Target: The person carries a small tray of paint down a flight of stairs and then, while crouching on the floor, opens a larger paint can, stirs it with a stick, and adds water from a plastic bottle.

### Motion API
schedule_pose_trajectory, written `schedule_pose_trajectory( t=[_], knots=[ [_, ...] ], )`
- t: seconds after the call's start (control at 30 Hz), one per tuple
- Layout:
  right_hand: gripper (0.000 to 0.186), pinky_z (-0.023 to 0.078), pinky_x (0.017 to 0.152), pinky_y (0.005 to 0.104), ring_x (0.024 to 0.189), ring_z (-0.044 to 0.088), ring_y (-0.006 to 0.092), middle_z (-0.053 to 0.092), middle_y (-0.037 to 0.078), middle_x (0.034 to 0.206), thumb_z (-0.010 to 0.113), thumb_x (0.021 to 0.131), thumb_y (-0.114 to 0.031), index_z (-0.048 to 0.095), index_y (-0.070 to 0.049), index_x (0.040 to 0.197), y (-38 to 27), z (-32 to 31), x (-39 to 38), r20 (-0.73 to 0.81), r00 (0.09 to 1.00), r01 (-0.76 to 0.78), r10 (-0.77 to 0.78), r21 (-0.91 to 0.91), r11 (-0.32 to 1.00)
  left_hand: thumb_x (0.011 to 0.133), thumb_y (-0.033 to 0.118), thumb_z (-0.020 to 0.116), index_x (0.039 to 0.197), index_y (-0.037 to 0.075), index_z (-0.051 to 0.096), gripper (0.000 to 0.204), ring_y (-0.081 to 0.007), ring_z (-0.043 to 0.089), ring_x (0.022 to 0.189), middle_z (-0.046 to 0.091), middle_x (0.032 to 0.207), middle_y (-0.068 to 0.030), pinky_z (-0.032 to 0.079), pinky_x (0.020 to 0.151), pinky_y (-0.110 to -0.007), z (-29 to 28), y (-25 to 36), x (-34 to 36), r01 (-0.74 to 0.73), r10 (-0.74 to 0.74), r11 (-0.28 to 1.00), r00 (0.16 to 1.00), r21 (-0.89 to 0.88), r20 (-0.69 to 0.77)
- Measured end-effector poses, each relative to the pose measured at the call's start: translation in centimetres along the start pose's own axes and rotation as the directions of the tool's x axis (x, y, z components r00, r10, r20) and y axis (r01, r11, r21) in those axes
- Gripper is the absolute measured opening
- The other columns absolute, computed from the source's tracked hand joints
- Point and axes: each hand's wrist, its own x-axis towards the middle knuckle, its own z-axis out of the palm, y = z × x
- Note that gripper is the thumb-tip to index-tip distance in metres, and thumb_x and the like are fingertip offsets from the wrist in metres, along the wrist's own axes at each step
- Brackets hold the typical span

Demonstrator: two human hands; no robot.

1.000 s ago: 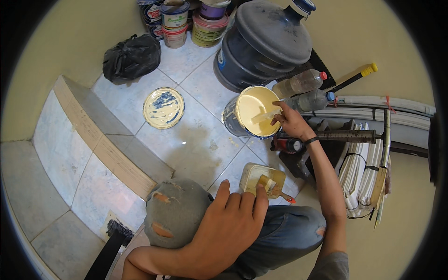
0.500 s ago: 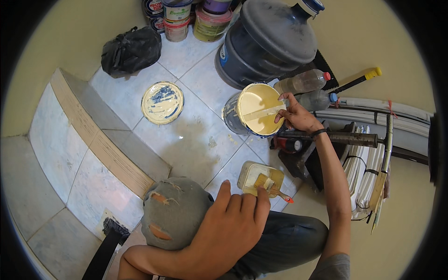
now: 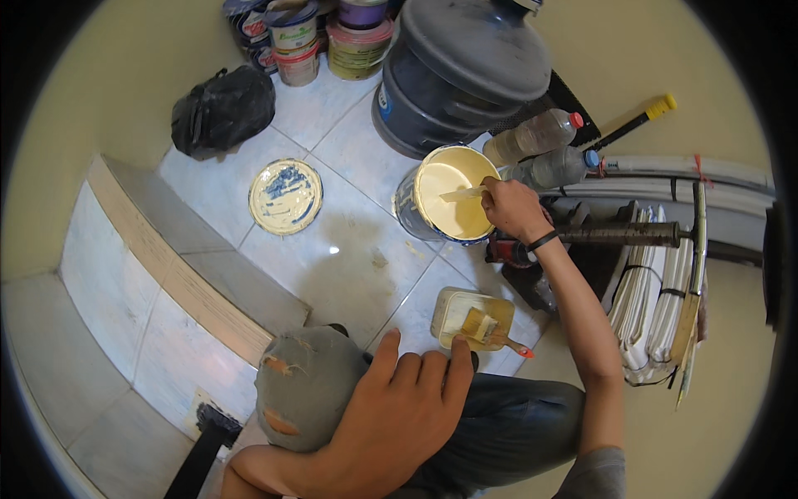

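Note:
My right hand (image 3: 514, 206) is closed round one end of a flat, pale stirring stick (image 3: 462, 195). The stick's other end reaches into the cream paint (image 3: 442, 176) in an open bucket (image 3: 411, 209) standing on the tiles. In front of my knee (image 3: 307, 387) rests my left hand (image 3: 399, 416), its fingers stretched forward and apart, holding nothing. Just beyond that hand lies a shallow plastic container (image 3: 450, 301) with cream paint in it. A paintbrush (image 3: 484, 329) leans across its rim, red handle tip outward. The paint-smeared bucket lid (image 3: 285, 197) lies on the floor to the left.
A big dark water jug (image 3: 461, 71) stands behind the bucket, with two plastic bottles (image 3: 544, 150) to its right. Farther left are a black plastic bag (image 3: 223, 111) and stacked paint tins (image 3: 293, 41). Bundled white strips (image 3: 644, 299) lean at the right wall. A tiled step (image 3: 199, 291) runs along the left.
My right hand has shifted its grip on the stick, from fingers spread at its end to a closed hold. The stick now tilts into the bucket. The view has turned slightly.

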Motion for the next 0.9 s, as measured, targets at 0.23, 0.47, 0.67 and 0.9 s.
schedule_pose_trajectory(
  t=[0.23, 0.47, 0.67, 0.9],
  knots=[
    [0.019, 0.057, 0.079, 0.0521, 0.090, 0.072, 0.0402, 0.074, 0.023, 0.092, 0.065, 0.088, -0.018, 0.074, -0.003, 0.097, 1.5, 0.3, 1.1, 0.064, 0.997, 0.033, -0.033, 0.008, 0.999, 0.086, 0.018, 0.065, 0.136, -0.006, 0.058, 0.056, -0.0235, 0.062, 0.083, 0.061, 0.090, -0.0087, 0.045, 0.105, -0.047, -0.2, 0.3, 0.6, 0.019, -0.017, 0.996, 1.000, -0.092, 0.027],
    [0.024, 0.056, 0.083, 0.0501, 0.094, 0.072, 0.0397, 0.075, 0.022, 0.099, 0.063, 0.091, -0.020, 0.074, -0.002, 0.102, 3.1, 0.7, 1.9, 0.202, 0.979, -0.063, 0.034, 0.135, 0.989, 0.085, 0.015, 0.066, 0.138, -0.007, 0.055, 0.058, -0.0249, 0.063, 0.085, 0.062, 0.093, -0.0103, 0.044, 0.106, -0.049, -0.4, 0.8, 0.9, 0.021, -0.016, 0.996, 0.998, -0.082, 0.062],
    [0.033, 0.056, 0.085, 0.0476, 0.096, 0.072, 0.0411, 0.074, 0.025, 0.100, 0.060, 0.091, -0.024, 0.071, 0.004, 0.103, 3.3, 0.6, 2.3, 0.272, 0.959, -0.155, 0.075, 0.288, 0.945, 0.086, 0.014, 0.066, 0.138, -0.008, 0.054, 0.058, -0.0251, 0.063, 0.086, 0.062, 0.094, -0.0108, 0.044, 0.106, -0.049, 0.3, 0.9, 0.5, 0.050, -0.044, 0.996, 0.997, -0.080, 0.068],
    [0.029, 0.055, 0.086, 0.0514, 0.094, 0.070, 0.0457, 0.072, 0.027, 0.097, 0.061, 0.089, -0.019, 0.073, 0.002, 0.105, 4.8, 1.6, 1.9, 0.062, 0.997, -0.073, 0.054, 0.360, 0.930, 0.088, 0.012, 0.063, 0.138, -0.008, 0.054, 0.055, -0.0254, 0.063, 0.085, 0.062, 0.093, -0.0109, 0.045, 0.105, -0.049, 0.6, 1.0, 0.4, 0.044, -0.041, 0.997, 0.998, -0.068, 0.046]
  ],
)
